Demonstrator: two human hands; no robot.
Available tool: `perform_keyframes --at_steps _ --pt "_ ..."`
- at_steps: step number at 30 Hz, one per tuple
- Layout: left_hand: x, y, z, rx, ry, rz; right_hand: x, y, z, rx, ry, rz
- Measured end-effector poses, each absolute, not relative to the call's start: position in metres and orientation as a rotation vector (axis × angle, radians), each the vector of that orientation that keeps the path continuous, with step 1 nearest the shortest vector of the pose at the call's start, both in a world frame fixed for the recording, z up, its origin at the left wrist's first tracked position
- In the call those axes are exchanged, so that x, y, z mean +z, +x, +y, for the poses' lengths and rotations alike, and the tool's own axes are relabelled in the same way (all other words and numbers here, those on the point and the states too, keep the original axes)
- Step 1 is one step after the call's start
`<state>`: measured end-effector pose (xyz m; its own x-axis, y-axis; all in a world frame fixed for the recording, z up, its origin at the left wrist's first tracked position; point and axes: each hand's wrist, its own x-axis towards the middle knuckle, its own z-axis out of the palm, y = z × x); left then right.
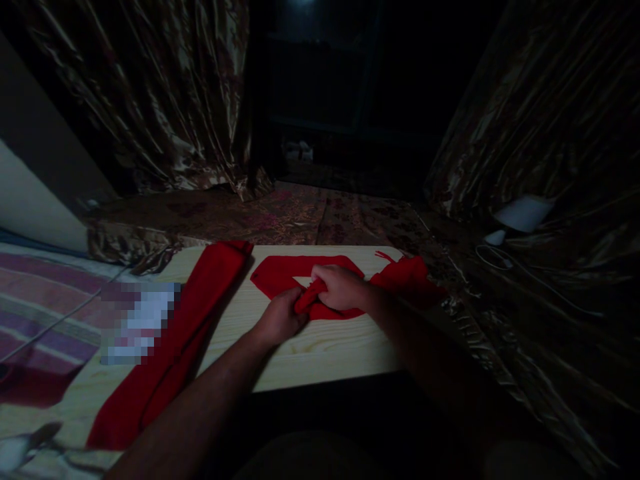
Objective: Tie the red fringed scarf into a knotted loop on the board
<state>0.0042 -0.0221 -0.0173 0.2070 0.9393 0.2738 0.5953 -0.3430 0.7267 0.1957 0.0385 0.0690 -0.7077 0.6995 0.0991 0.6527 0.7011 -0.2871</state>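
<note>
A red scarf (300, 265) lies in a loop on the light wooden table (280, 360), its right end (405, 275) showing fringe and hanging toward the table's edge. My left hand (281, 317) is closed around a bunched part of the scarf near the front of the loop. Just right of it, my right hand (341, 288) grips the same twisted part, fingers wrapped round the cloth. A small patch of bare wood shows inside the loop. Left of my hands, a long folded red cloth (200, 310) lies slantwise across the table.
A blurred-out white item (143, 323) lies by the folded cloth. Striped bedding (45, 300) with a cable is at the left. Shiny curtains (200, 100) hang behind, and a white lamp-like object (524, 212) stands at the right. The room is dim.
</note>
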Motion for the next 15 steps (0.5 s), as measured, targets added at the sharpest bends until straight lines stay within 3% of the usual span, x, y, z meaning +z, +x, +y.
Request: perform_keyframes --at_steps 8,15 --pt "-0.009 0.005 -0.027 0.96 2.407 1.605 0.078 0.214 0.008 0.525 -0.938 -2.667" --pt "-0.007 -0.005 -0.026 0.761 2.432 1.4 0.056 0.242 0.004 1.308 -1.054 -2.818"
